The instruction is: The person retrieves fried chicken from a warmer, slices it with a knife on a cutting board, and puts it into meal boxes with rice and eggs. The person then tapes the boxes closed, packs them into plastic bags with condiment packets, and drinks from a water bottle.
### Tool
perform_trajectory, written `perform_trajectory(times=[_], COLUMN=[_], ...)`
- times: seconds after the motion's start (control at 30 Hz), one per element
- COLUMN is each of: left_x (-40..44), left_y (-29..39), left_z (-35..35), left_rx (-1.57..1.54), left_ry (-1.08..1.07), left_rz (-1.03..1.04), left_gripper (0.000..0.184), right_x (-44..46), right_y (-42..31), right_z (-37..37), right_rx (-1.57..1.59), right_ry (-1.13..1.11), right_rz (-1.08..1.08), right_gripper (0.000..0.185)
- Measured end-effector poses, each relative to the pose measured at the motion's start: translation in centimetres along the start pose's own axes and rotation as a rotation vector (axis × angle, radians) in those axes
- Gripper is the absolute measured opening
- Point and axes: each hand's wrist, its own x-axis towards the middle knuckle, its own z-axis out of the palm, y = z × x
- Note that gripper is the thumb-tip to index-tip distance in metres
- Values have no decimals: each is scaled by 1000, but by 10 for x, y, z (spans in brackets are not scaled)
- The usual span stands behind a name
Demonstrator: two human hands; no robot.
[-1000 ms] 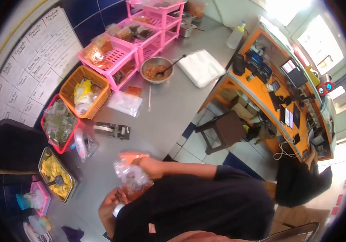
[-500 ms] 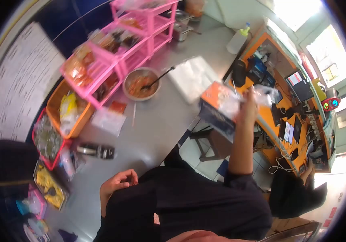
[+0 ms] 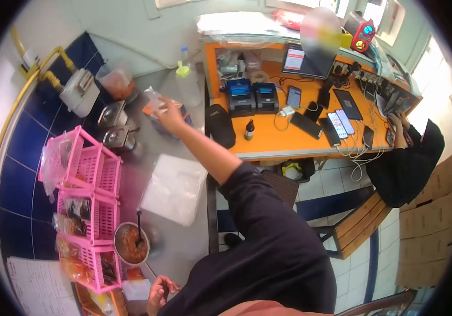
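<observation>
My right hand (image 3: pixel 168 115) is stretched out to the far end of the steel counter, its fingers closed on an orange and dark blue box (image 3: pixel 158 126) with clear plastic at its top. The box is just left of a clear bottle (image 3: pixel 188 87) with a yellow-green cap. Low in the view, my left hand (image 3: pixel 161 292) has its fingers apart and slightly curled, holding nothing. Near it are a small bag of red food (image 3: pixel 134 274) and a metal bowl of reddish food (image 3: pixel 125 253) with a black spoon. A stack of white sheets (image 3: pixel 173 195) lies between the hands.
Pink basket racks (image 3: pixel 96 210) with food packets line the left side. Metal containers (image 3: pixel 116 136) stand behind them. An orange desk (image 3: pixel 265 138) to the right bears phones, two small printers and a monitor. Another person (image 3: pixel 407 163) in dark clothing is at its right end.
The view has turned right. My right hand has carried the box from beside the white stack to the far counter. The clear bag of red food seen earlier at my hands is gone from them.
</observation>
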Motion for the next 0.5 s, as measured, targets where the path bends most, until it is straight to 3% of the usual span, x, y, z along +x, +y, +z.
perform_trajectory(times=[0.13,0.17,0.2,0.23,0.37,0.4,0.47,0.5], left_x=[7,10,11,13,21,24,38,45], left_y=[3,4,3,1,-23,-34,-60,-69], left_z=[28,39,49,59,98,101,101,106], left_rx=[-28,-36,-25,-39,-54,-42,68,73], left_ry=[-9,-13,-37,-70,-279,-292,-562,-577], left_rz=[-123,-144,-153,-173,-302,-310,-422,-430], left_gripper=[57,56,56,55,54,54,49,49], right_x=[-104,-142,-179,-226,-447,-484,-560,-579], right_y=[-14,-15,-6,25,76,52,52,49], right_z=[-86,-118,-152,-179,-283,-300,-326,-340], right_rx=[385,210,-195,-269,-465,-485,-404,-402], right_ry=[-569,-635,-726,-660,-610,-704,-666,-648], right_rz=[64,118,89,-12,436,571,703,707], right_gripper=[24,22,32,27,27,32,36,36])
